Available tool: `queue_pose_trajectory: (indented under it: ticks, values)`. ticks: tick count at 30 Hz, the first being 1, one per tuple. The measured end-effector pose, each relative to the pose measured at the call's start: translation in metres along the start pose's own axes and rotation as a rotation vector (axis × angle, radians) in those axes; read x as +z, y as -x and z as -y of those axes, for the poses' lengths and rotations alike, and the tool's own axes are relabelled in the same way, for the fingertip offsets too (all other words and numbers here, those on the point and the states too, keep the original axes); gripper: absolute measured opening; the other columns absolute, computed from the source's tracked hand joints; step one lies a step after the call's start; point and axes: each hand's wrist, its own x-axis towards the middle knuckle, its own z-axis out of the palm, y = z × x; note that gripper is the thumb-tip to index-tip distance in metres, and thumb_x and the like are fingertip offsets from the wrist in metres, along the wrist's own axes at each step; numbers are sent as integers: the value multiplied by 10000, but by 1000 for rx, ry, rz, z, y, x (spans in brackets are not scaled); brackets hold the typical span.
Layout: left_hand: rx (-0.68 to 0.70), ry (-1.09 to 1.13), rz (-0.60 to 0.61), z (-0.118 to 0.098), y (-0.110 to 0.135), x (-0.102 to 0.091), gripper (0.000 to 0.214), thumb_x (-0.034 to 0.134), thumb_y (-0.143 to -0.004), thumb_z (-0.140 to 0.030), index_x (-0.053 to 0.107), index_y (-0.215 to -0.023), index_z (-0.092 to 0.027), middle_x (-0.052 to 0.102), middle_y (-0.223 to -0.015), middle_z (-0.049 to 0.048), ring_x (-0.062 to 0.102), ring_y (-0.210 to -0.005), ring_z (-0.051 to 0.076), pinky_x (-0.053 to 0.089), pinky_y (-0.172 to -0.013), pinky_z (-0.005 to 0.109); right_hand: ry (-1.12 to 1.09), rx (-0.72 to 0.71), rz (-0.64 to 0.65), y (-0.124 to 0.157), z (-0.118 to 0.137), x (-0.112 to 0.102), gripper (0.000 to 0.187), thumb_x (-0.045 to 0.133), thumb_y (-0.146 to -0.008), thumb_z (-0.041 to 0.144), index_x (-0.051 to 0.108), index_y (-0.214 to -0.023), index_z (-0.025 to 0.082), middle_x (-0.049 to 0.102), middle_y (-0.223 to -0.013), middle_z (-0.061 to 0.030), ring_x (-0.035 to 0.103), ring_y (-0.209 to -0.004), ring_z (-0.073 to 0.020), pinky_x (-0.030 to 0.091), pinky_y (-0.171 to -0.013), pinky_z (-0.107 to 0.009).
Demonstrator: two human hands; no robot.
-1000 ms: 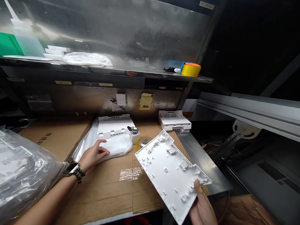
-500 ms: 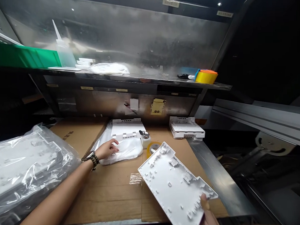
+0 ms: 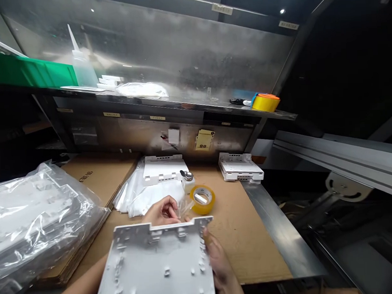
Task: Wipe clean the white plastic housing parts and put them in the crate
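Observation:
A white moulded plastic housing panel (image 3: 152, 268), with small posts and clips on its inner face, is tilted up close in front of me. My right hand (image 3: 221, 259) grips its right edge, thumb on the near side. Beyond its top edge, my left hand (image 3: 162, 211) is closed in a pinch on a thin clear plastic bag (image 3: 185, 205). The panel hides part of the left forearm and some fingers. Behind the left hand lies a stack of flat plastic bags (image 3: 152, 198). A roll of clear yellowish tape (image 3: 202, 200) sits just right of the bag.
White housings (image 3: 163, 167) stand at the back, with another stack (image 3: 241, 167) to the right. A small pump-top bottle (image 3: 187, 181) is beside the tape. Bagged panels (image 3: 34, 212) rest on cardboard at the left. A metal shelf (image 3: 181, 102) crosses above the bench.
My left hand has come from the bag stack toward the panel and now pinches a clear bag. My right hand has swung the panel left and tilted it up.

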Motion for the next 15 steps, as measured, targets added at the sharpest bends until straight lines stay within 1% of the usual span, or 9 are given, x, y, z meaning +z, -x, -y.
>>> queue_pose_trajectory:
  ticks: [2,4,6,7,9,11,12,13,15]
  values:
    - [19,-34,-7,11,3,2,284,781,-863,-380,615,-968,-175,670,-780,-24,664,-710,165,566,-689,336,-1,32,67,-17,-2,15,709,815,-729,682,737,-1174,136,801,-1012,-147,745,-1029,-333,582,-888,-457]
    - [40,-82,-58,17,6,-6,263,746,-894,-401,620,-927,-172,642,-765,-31,637,-683,152,561,-673,327,-3,51,69,-26,-2,18,689,830,-717,672,751,-1121,119,800,-986,-153,752,-997,-334,586,-871,-457]
    - [68,-148,-147,19,9,-20,286,741,-891,-415,595,-837,-175,614,-748,-34,623,-679,149,559,-676,329,-3,61,55,-27,1,11,665,834,-727,652,749,-1119,122,801,-988,-154,758,-986,-335,589,-866,-461]
    - [88,-186,-194,17,12,-28,301,738,-886,-414,581,-785,-178,617,-771,-22,627,-703,154,564,-703,343,-3,63,43,-25,3,6,659,831,-733,647,746,-1126,126,803,-992,-153,760,-985,-336,590,-865,-465]
    - [133,-284,-278,11,17,-40,280,708,-888,-381,597,-726,-181,670,-924,37,640,-807,183,565,-809,401,0,66,15,-19,8,-7,674,807,-745,667,739,-1150,133,805,-1005,-154,760,-1003,-346,593,-868,-479]
    - [177,-405,-330,2,21,-44,212,650,-903,-327,682,-741,-195,691,-1186,95,623,-973,243,514,-942,477,16,37,-58,-10,12,-17,734,743,-763,731,727,-1195,137,803,-1034,-162,751,-1048,-364,594,-882,-504]
    - [193,-466,-340,-2,22,-42,188,624,-910,-302,730,-782,-214,687,-1269,94,597,-1028,273,486,-969,502,35,0,-123,-4,13,-21,776,700,-771,771,718,-1227,143,801,-1052,-165,743,-1074,-372,594,-893,-517]
    - [207,-522,-343,-6,22,-38,187,601,-919,-284,767,-848,-237,694,-1300,85,571,-1057,296,469,-970,516,70,-59,-208,4,13,-23,811,653,-780,805,706,-1263,156,798,-1078,-164,734,-1100,-377,593,-905,-528]
    - [229,-605,-340,-11,20,-26,269,523,-953,-245,786,-1006,-258,733,-1247,81,540,-1057,321,469,-926,522,236,-244,-411,21,9,-26,815,560,-825,831,672,-1333,204,783,-1155,-150,716,-1142,-370,596,-921,-527]
